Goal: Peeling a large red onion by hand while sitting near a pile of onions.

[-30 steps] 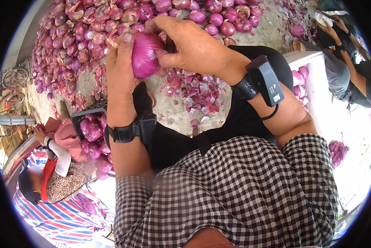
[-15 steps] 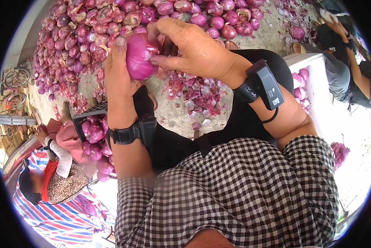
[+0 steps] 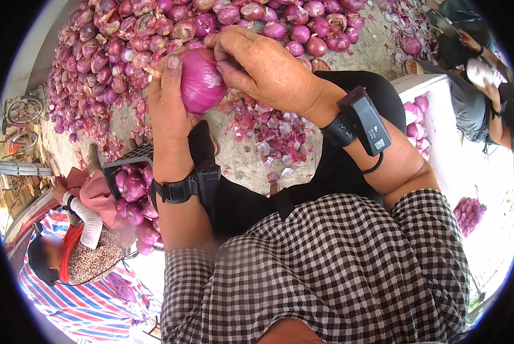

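A large red onion (image 3: pixel 202 86) with smooth, shiny purple layers sits in my left hand (image 3: pixel 169 100). The left thumb lies along its left side, while the other fingers are hidden behind it. My right hand (image 3: pixel 271 71) is closed against the onion's upper right, fingers curled and thumb on its side. Whether a flap of skin is pinched there I cannot make out. Below both hands, loose onion skins (image 3: pixel 280 135) litter the concrete between my knees.
A big heap of unpeeled red onions (image 3: pixel 96 63) spreads ahead and left. At my left stands a dark crate (image 3: pixel 110 169) of peeled onions; at my right, a white box (image 3: pixel 440 103) holds more. One person (image 3: pixel 76 246) sits left, another (image 3: pixel 469 97) works right.
The onion and both hands have shifted slightly right, and the onion is turned a little. My right fingers have curled in closer to it. The person at right has moved their hands.
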### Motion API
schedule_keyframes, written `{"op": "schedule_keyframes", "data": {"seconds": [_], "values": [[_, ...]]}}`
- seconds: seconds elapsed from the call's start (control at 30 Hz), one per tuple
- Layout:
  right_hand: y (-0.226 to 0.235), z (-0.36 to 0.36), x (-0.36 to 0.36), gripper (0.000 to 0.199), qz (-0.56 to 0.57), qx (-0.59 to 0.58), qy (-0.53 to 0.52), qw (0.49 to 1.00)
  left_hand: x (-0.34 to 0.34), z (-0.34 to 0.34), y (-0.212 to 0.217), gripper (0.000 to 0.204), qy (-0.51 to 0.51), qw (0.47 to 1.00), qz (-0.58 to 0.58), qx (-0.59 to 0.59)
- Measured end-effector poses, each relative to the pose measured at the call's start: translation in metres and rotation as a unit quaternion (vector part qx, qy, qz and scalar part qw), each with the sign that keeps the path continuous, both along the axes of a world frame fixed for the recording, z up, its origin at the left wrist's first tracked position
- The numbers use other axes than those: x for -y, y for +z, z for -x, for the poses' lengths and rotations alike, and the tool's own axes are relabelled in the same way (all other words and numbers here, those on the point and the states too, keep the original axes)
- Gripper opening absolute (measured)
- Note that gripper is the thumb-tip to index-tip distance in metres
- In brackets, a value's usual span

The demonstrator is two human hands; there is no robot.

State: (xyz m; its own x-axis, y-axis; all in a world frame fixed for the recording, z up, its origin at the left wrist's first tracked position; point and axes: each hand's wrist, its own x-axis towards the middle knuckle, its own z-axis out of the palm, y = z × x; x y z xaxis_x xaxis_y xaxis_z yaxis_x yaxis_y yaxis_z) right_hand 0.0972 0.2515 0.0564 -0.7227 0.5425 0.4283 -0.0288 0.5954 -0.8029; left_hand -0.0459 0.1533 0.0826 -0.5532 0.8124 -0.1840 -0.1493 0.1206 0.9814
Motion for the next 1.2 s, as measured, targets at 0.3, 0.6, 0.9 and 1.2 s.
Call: {"op": "schedule_keyframes", "data": {"seconds": [0.3,0.6,0.9,1.2], "values": [[0.001,0.002,-0.006,0.016,0.115,-0.028,-0.038,0.992,0.0,-0.002,0.001,0.042,-0.005,0.999,-0.047,-0.024],[-0.009,0.005,-0.018,0.015,0.403,-0.047,-0.075,0.911,0.006,0.004,0.002,0.049,-0.015,0.997,-0.079,0.019],[-0.012,0.005,-0.018,0.009,0.301,0.021,-0.046,0.952,0.009,0.01,0.004,0.054,0.047,0.962,-0.131,0.235],[0.002,-0.001,-0.015,0.036,0.266,0.058,0.043,0.961,0.009,0.014,0.004,0.055,0.068,0.955,-0.112,0.266]]}}
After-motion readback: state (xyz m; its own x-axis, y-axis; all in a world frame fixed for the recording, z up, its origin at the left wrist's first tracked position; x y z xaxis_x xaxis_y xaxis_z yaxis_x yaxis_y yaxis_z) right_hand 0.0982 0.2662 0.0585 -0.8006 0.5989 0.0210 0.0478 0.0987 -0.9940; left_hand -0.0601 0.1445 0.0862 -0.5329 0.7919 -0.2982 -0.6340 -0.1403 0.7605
